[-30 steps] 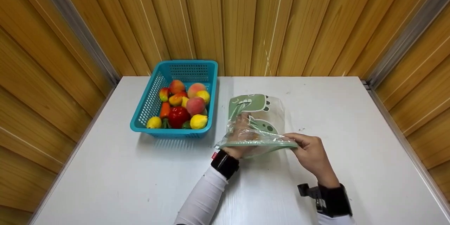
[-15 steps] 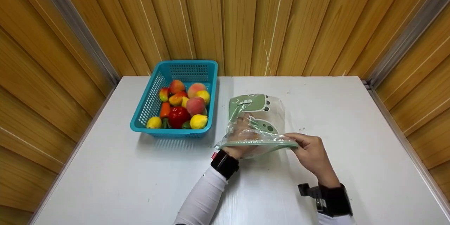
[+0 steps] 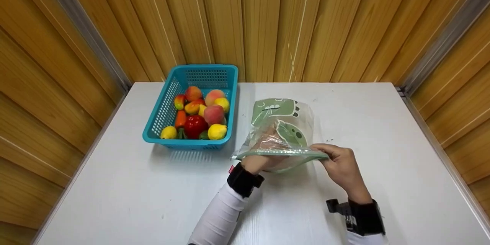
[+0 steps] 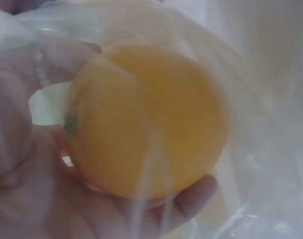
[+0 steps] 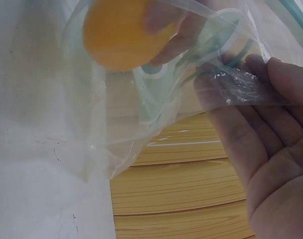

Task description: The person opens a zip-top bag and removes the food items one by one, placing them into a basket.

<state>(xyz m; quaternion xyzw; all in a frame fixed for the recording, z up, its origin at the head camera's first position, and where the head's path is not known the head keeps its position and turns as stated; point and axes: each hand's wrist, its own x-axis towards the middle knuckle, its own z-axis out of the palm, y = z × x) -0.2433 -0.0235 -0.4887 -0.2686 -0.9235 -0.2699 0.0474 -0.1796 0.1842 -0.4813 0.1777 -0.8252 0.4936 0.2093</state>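
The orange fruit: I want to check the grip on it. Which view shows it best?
Left wrist: the orange fills the frame, fingers curled under it, inside the bag. Right wrist shows part through plastic; head shows only a blur.

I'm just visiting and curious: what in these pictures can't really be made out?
- Left hand: in the head view, inside the clear bag, its fingers blurred by the plastic and the green print.
- Orange fruit: in the left wrist view, hazy through the film; its kind is unclear.
- Basket: lower fruit hidden under the top ones.
- Right hand: cut off by the right wrist view's edge.
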